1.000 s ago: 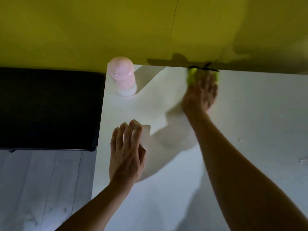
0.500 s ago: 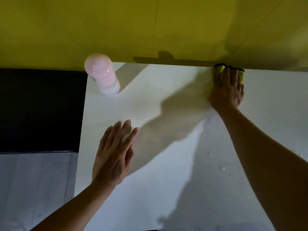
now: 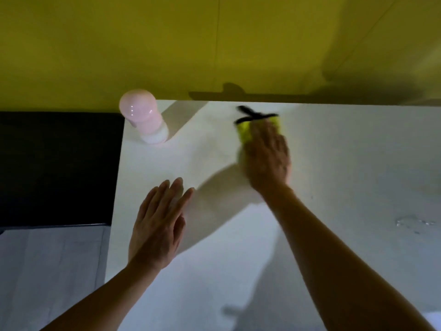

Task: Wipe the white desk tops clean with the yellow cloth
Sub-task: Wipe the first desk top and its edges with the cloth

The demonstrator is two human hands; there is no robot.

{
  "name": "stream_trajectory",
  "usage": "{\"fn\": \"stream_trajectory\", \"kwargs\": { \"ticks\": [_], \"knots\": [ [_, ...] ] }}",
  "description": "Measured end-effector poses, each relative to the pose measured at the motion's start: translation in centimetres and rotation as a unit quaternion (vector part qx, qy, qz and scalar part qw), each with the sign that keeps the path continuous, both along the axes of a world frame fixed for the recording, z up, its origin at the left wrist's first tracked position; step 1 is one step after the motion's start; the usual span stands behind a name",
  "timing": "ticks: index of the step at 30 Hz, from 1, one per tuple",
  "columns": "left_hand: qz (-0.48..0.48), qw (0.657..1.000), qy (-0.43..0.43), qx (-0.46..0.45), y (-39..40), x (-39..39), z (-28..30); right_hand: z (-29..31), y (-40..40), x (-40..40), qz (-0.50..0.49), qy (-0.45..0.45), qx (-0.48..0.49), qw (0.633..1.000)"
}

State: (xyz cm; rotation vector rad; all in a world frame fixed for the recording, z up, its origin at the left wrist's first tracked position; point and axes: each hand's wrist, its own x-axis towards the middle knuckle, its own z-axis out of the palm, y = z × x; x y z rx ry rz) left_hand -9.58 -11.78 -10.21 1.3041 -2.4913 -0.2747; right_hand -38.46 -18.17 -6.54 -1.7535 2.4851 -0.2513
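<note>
A white desk top (image 3: 346, 168) fills most of the view under dim light. My right hand (image 3: 268, 156) lies flat on the yellow cloth (image 3: 245, 131) near the desk's back edge, pressing it down; the hand is blurred. Only the cloth's far end, with a black trim, shows beyond my fingers. My left hand (image 3: 158, 223) rests flat on the desk near its left edge, fingers straight and together, holding nothing.
A pink bottle with a rounded cap (image 3: 143, 115) stands at the desk's back left corner. Water droplets (image 3: 410, 222) lie on the desk at the right. A yellow wall (image 3: 214, 44) runs behind. A black surface (image 3: 57, 168) and pale floor lie left.
My right hand has swept the cloth leftwards along the back edge and a little towards me. My left hand has stayed flat in the same spot.
</note>
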Motion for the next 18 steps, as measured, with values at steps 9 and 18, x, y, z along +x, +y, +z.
{"fn": "stream_trajectory", "kwargs": {
  "ticks": [9,18],
  "knots": [
    [0.01,1.0,0.002,-0.004,0.1,-0.6,0.1,-0.3,2.8,3.0,-0.165,-0.061,-0.066,0.982],
    [0.028,0.999,0.012,0.023,-0.1,-0.4,0.5,-1.0,6.7,4.6,0.022,-0.069,-0.034,0.997]
  ]
}}
